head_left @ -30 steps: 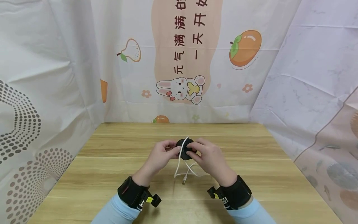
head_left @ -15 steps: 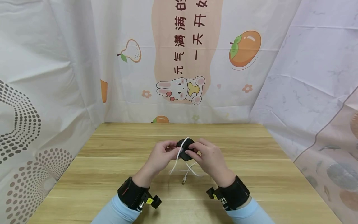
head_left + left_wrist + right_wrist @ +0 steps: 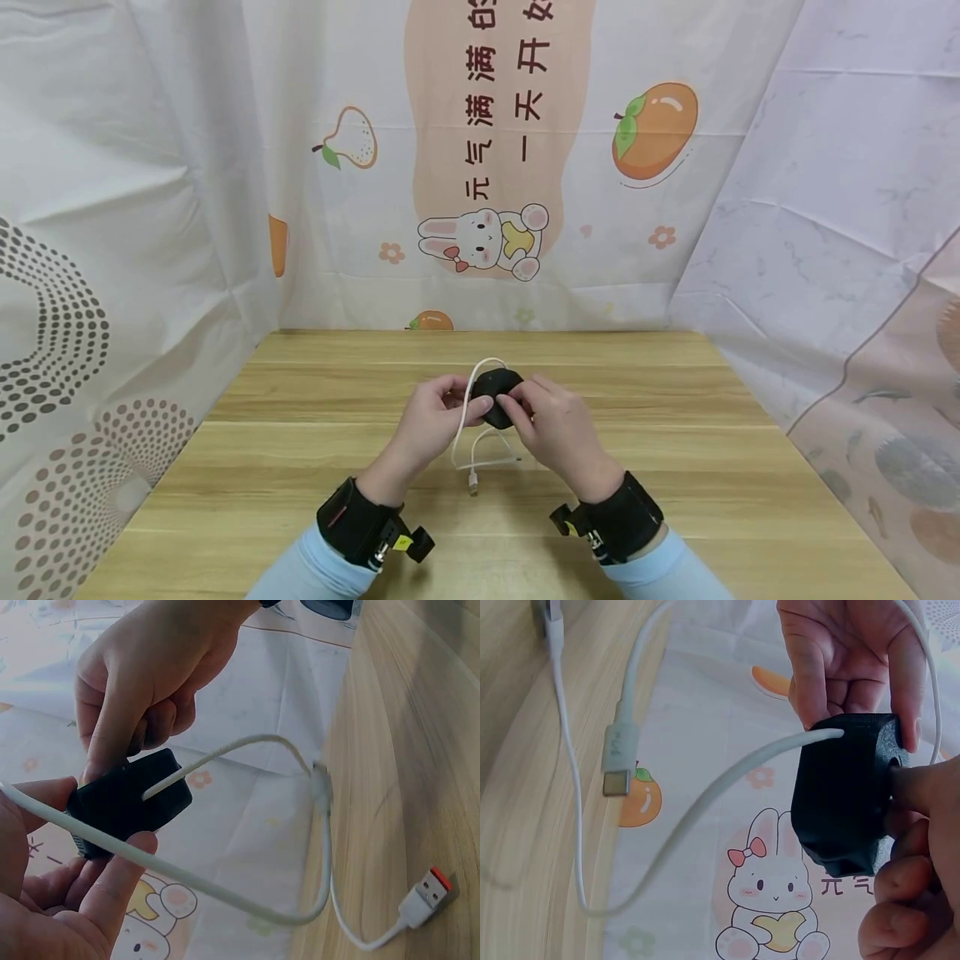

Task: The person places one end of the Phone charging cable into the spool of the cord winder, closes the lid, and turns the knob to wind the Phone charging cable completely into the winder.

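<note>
L hand (image 3: pixel 429 417) grip holds blk block (image 3: pixel 498 383) above tabletop (image 3: pixel 315 400); R hand (image 3: pixel 562 429) grip, fingers curled, pinches block's side. Wht cable (image 3: pixel 458 429) runs from block, 2 ends: USB-A plug (image 3: pixel 426 898) near tabletop, USB-C plug (image 3: pixel 619 761) dangling.

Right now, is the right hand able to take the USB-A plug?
Probably not yet: the right hand pinches the black case; once free, nothing visible seems to block the USB-A plug.
</note>
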`<state>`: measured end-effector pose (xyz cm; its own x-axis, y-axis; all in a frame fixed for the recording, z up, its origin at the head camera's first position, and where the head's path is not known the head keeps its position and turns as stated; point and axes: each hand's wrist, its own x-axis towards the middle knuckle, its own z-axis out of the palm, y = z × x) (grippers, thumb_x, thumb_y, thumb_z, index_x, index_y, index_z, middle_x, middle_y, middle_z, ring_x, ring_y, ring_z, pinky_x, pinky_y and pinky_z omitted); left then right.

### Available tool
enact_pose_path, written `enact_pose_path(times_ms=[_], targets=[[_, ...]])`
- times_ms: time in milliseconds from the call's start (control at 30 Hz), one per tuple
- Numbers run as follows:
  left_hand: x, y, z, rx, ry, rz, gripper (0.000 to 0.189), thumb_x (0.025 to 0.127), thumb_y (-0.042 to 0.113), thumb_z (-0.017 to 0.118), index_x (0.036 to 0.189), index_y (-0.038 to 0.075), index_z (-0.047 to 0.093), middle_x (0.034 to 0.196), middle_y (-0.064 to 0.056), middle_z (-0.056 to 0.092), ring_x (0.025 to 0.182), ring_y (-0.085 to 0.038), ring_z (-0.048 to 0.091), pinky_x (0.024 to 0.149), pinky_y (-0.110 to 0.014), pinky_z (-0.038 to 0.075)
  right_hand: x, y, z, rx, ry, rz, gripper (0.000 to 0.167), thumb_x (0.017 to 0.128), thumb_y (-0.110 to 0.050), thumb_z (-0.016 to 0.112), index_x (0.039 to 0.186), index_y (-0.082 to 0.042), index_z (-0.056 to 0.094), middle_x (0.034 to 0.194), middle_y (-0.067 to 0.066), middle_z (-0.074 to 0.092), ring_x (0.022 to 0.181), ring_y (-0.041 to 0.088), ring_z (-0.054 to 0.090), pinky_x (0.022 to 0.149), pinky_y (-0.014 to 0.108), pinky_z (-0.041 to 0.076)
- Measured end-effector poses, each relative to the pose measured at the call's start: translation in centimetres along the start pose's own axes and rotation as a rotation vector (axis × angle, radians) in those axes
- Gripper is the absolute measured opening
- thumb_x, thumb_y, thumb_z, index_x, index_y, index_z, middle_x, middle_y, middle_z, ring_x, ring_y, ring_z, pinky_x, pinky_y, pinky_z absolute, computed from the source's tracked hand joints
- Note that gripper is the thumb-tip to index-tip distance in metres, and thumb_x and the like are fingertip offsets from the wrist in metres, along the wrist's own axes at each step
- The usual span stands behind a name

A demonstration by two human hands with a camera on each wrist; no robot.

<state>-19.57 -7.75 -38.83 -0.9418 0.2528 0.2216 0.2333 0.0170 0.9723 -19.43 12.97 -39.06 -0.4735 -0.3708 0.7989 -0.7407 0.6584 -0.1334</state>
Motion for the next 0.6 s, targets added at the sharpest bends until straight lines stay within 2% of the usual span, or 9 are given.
enact_pose_path(times_ms=[167, 300, 433, 533, 600], targets=[[-0.09, -0.19, 0.03, 0.127, 0.032, 0.077, 0.027, 0.087, 0.023, 0.083, 0.107, 0.008, 0.073, 0.094, -0.005, 0.071, 0.082, -0.022, 0.068, 0.066, -0.029, 0.056, -0.07, -0.05, 0.24, -0.001, 0.006, 0.016, 0.020, 0.091, -0.009, 0.073, 0.074, -0.010, 0.062, 0.068, -0.003, 0.050, 0.055, 0.009, 0.046, 0.047, 0.023, 0.040], [-0.22, -0.05, 0.28, 0.206, 0.059, 0.179, 0.025, 0.086, 0.022, 0.084, 0.105, 0.009, 0.074, 0.090, 0.000, 0.071, 0.081, -0.020, 0.068, 0.064, -0.030, 0.056, 0.03, -0.15, 0.29, 0.059, -0.007, 0.089, 0.024, 0.093, -0.006, 0.070, 0.071, -0.011, 0.062, 0.065, -0.005, 0.049, 0.053, 0.007, 0.043, 0.046, 0.022, 0.038], [-0.31, 0.05, 0.61, 0.225, 0.085, 0.249, 0.025, 0.086, 0.016, 0.085, 0.106, 0.007, 0.073, 0.091, 0.000, 0.070, 0.083, -0.018, 0.068, 0.069, -0.031, 0.060, 0.15, -0.31, 0.19, 0.186, -0.019, 0.190, 0.029, 0.095, -0.003, 0.068, 0.069, -0.012, 0.061, 0.061, -0.009, 0.043, 0.050, 0.004, 0.038, 0.044, 0.021, 0.034], [-0.33, 0.02, 0.69, 0.209, 0.093, 0.255, 0.026, 0.085, 0.014, 0.085, 0.107, 0.007, 0.073, 0.093, 0.000, 0.069, 0.084, -0.017, 0.067, 0.070, -0.032, 0.061, 0.24, -0.44, 0.09, 0.259, -0.010, 0.244, 0.030, 0.096, -0.003, 0.068, 0.068, -0.012, 0.061, 0.059, -0.011, 0.039, 0.048, 0.002, 0.035, 0.043, 0.021, 0.031], [-0.33, 0.01, 0.64, 0.213, 0.100, 0.261, 0.025, 0.086, 0.014, 0.085, 0.107, 0.007, 0.073, 0.093, 0.000, 0.069, 0.084, -0.017, 0.067, 0.071, -0.032, 0.060, 0.29, -0.47, 0.11, 0.268, 0.001, 0.251, 0.029, 0.096, -0.004, 0.069, 0.069, -0.012, 0.063, 0.059, -0.012, 0.040, 0.048, 0.001, 0.034, 0.042, 0.021, 0.030]])
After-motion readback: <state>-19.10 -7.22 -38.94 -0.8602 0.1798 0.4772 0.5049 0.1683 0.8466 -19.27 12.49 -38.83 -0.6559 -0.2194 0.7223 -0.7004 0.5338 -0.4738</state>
